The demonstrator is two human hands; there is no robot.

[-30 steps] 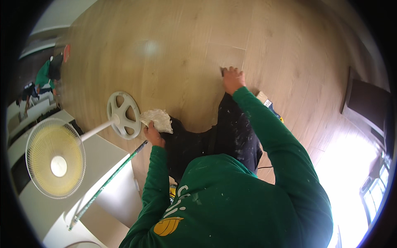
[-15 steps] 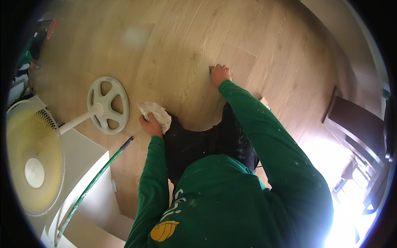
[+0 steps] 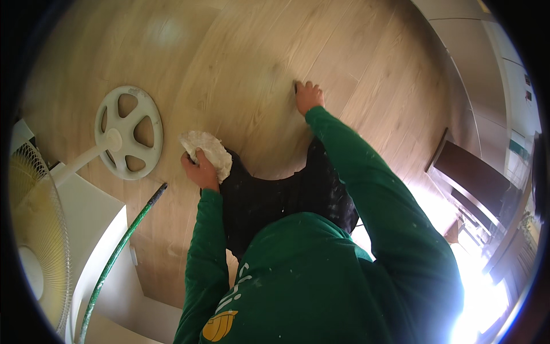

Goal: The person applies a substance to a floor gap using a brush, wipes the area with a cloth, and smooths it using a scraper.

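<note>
My left hand (image 3: pixel 200 171) is closed on a whitish crumpled rag (image 3: pixel 213 150), thumb on top, beside my left knee. Farther out on the right, my right hand (image 3: pixel 310 98) reaches down to the wood-plank floor (image 3: pixel 246 109). Its fingers are curled round a small dark object (image 3: pixel 297 87); only an edge of that shows past the fingertips, so its kind is hidden. Both arms wear green sleeves, and my dark trousers (image 3: pixel 263 198) are speckled with white.
To the left stands a pedestal fan with a round spoked base (image 3: pixel 150 120) and a wire cage (image 3: pixel 51 252). A green pole (image 3: pixel 123 258) leans near it. Dark brown furniture (image 3: pixel 475 172) is at the right, by a bright glare. A pale wall (image 3: pixel 487 69) curves behind it.
The view has shifted, so the fan and pole sit farther left. My right hand still grips the small dark object at the floor. The rag stays in my left hand.
</note>
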